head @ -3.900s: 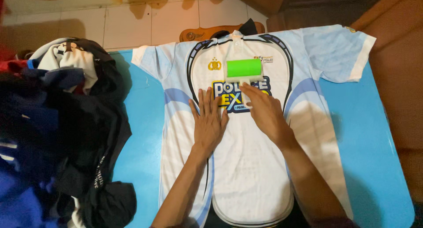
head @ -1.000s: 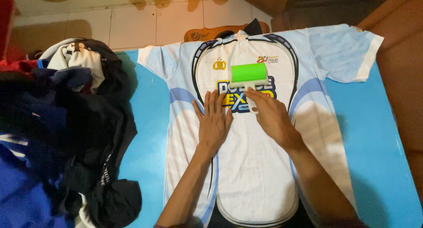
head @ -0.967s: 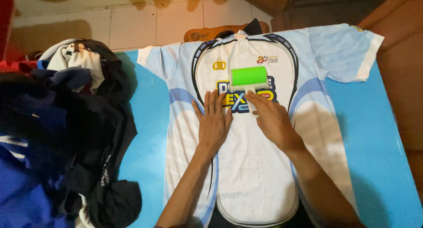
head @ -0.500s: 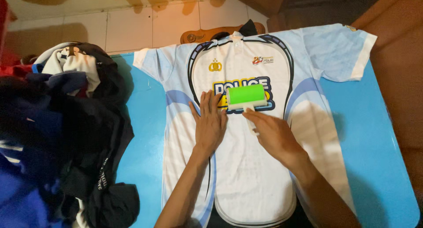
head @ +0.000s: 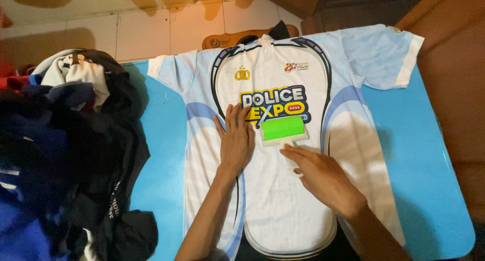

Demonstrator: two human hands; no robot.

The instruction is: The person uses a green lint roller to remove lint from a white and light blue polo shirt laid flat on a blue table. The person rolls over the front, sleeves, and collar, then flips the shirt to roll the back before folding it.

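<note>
A white and light-blue short-sleeved jersey (head: 283,200) lies flat, front up, on a blue table (head: 161,155). My left hand (head: 235,140) presses flat on the jersey's middle, fingers apart, just left of a lint roller (head: 283,128) with a green drum and white handle. My right hand (head: 323,177) grips that handle, and the drum rests on the cloth just below the printed chest logo.
A heap of dark, blue and white clothes (head: 65,140) covers the table's left side. A wooden chair back (head: 227,38) shows behind the jersey's collar. Tiled floor (head: 141,29) lies beyond, and brown furniture (head: 454,79) stands to the right of the table.
My right hand has drawn the lint roller down the jersey toward me, from over the chest logo to just below it. The left hand has stayed pressed in place.
</note>
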